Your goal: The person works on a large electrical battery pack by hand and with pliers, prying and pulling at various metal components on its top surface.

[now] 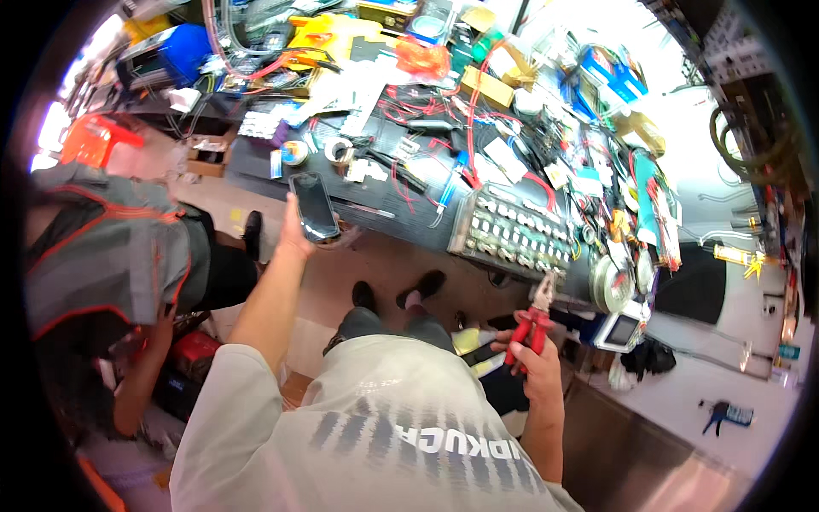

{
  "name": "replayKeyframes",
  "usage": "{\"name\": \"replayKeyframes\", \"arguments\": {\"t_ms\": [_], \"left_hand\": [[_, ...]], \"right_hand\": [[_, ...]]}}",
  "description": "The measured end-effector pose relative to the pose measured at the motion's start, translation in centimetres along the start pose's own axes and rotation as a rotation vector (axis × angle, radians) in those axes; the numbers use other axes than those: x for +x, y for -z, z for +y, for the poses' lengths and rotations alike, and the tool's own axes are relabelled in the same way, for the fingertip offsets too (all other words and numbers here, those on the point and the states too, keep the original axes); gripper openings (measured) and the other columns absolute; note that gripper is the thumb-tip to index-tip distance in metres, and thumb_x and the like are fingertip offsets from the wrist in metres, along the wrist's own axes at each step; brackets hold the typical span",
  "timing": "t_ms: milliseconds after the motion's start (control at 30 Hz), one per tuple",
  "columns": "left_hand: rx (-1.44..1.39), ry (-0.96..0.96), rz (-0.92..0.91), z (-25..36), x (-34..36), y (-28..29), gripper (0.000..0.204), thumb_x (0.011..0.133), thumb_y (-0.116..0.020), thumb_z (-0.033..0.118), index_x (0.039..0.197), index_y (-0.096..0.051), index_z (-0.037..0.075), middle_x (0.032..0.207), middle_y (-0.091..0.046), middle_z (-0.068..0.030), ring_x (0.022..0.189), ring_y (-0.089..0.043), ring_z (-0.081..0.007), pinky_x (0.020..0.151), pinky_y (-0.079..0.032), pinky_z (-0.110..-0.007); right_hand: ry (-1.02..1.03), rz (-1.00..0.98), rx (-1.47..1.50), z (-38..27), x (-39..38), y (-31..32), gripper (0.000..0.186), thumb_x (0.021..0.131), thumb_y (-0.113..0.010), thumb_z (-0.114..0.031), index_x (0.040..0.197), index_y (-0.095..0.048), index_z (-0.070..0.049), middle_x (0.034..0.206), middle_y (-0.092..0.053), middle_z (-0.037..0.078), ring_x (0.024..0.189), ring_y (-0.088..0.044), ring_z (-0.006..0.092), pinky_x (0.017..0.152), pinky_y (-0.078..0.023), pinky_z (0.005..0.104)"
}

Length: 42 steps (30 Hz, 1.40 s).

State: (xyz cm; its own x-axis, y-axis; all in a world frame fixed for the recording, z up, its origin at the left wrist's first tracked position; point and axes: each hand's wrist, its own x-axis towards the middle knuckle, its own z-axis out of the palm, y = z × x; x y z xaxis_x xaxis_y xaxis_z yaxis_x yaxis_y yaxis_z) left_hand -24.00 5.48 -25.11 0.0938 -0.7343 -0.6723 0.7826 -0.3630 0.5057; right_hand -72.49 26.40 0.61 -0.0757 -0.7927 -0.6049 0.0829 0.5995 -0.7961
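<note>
My left hand [296,232] holds a black phone [313,206] up in front of the dark workbench [375,213], its screen dark and facing me. My right hand [533,352] grips a pair of red-handled pliers [533,317], the metal jaws pointing up toward the bench's near edge. Just above the jaws lies a flat pack of silver battery cells [514,235] in rows. My white shirt and my dark shoes [401,294] fill the lower middle.
The bench is crowded with red wires [426,107], tape rolls [339,151], solder spools [610,282], a small meter with a screen [621,328] and boxes. Another person in a grey and orange jacket [111,252] crouches at the left. An orange stool [94,136] stands far left.
</note>
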Motion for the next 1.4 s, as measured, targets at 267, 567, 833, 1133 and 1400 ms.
{"name": "replayKeyframes", "arguments": {"t_ms": [267, 567, 833, 1133, 1400], "left_hand": [[0.06, -0.195, 0.407, -0.7, 5.3, -2.5, 0.059, 0.111, -0.053, 0.046, 0.145, -0.057, -0.002, 0.138, -0.068, -0.015, 0.118, -0.07, -0.0347, 0.097, -0.06, -0.058], [0.499, -0.27, 0.557, -1.5, 4.8, -4.2, 0.066, 0.11, -0.052, 0.05, 0.14, -0.065, -0.008, 0.138, -0.069, -0.0174, 0.124, -0.068, -0.0298, 0.105, -0.053, -0.042], [0.485, -0.35, 0.548, -2.4, 0.8, -4.0, 0.07, 0.112, -0.047, 0.055, 0.156, -0.05, 0.001, 0.148, -0.063, -0.0175, 0.125, -0.067, -0.0309, 0.096, -0.054, -0.039], [0.781, -0.052, -0.041, -16.6, -12.5, -11.4, 0.023, 0.108, -0.064, 0.024, 0.113, -0.074, 0.003, 0.099, -0.074, -0.0033, 0.085, -0.068, -0.0116, 0.069, -0.054, -0.027], [0.898, 0.159, -0.232, -20.3, -14.7, -15.4, 0.025, 0.109, -0.063, 0.024, 0.109, -0.074, 0.002, 0.092, -0.074, -0.0046, 0.08, -0.067, -0.0108, 0.069, -0.055, -0.027]], "right_hand": [[-0.12, 0.021, -0.199, 3.0, 2.0, 0.3, 0.033, 0.098, -0.072, -0.012, 0.129, -0.069, -0.003, 0.1, -0.076, 0.003, 0.078, -0.067, 0.0088, 0.061, -0.051, 0.0259], [-0.227, -0.087, -0.124, 4.8, 5.7, 0.0, 0.054, 0.097, -0.07, -0.007, 0.15, -0.059, -0.005, 0.124, -0.074, 0.008, 0.102, -0.073, 0.0181, 0.078, -0.062, 0.0327], [-0.296, -0.237, -0.18, 4.4, 9.9, -1.1, 0.049, 0.102, -0.07, -0.019, 0.148, -0.06, -0.007, 0.12, -0.076, 0.009, 0.099, -0.074, 0.0165, 0.073, -0.06, 0.031], [-0.365, -0.307, -0.142, 3.4, 12.9, -1.5, 0.038, 0.106, -0.066, -0.027, 0.139, -0.066, -0.009, 0.109, -0.074, 0.005, 0.09, -0.074, 0.0157, 0.062, -0.056, 0.03], [-0.383, -0.278, -0.227, 2.6, 14.0, -0.8, 0.035, 0.107, -0.068, -0.031, 0.134, -0.067, -0.007, 0.105, -0.078, 0.006, 0.086, -0.077, 0.0148, 0.06, -0.055, 0.0263]]}}
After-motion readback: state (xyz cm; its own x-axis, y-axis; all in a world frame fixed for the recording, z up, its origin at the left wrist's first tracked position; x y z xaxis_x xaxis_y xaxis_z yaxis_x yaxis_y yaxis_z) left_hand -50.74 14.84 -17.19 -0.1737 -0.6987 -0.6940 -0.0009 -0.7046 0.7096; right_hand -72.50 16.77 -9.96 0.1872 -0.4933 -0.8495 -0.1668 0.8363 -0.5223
